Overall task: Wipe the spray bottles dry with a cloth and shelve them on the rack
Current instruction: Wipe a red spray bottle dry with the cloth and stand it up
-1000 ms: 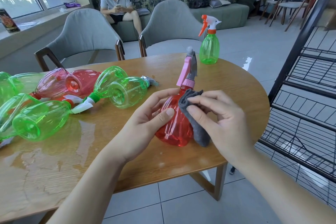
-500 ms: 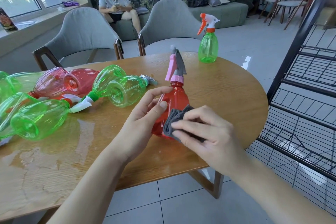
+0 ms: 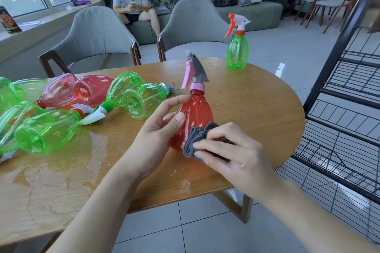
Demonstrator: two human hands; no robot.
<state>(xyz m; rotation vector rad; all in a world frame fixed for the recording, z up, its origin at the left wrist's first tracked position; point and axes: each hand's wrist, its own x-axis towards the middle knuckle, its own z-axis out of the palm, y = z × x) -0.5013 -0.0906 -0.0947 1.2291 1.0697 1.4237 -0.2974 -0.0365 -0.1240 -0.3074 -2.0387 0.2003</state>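
Both bare arms reach forward from the bottom edge of the view and cross the near edge of the counter. The left hand [image 3: 158, 131] is turned on its side, thumb up, its fingers [image 3: 174, 101] curled round the red bottle [image 3: 197, 113]. The right hand [image 3: 232, 154] lies palm down at the bottle's lower side, its fingers bent and pinching a bunched grey cloth [image 3: 195, 139] against it.

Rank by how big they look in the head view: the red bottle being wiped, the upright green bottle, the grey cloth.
1. red bottle, largest, though it is nearer the camera.
2. upright green bottle, farther back, so its true size may match.
3. grey cloth, bunched and partly hidden under the right hand.
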